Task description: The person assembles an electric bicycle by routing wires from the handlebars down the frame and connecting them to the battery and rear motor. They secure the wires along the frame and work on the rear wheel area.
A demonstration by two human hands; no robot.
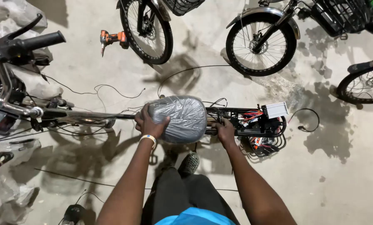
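left hand (150, 123): grips wrapped seat (179, 118) front
right hand (225, 131): fingers closed on rack (236, 116) behind seat
progress: seat on, wrap on, wires (257, 141) loose

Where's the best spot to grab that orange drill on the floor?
Probably by its handle. The orange drill lies flat on its side on the concrete floor, bit end pointing down-left, beside a bicycle wheel. Come from above on the open left side, away from the wheel, wrapping fingers around the handle.
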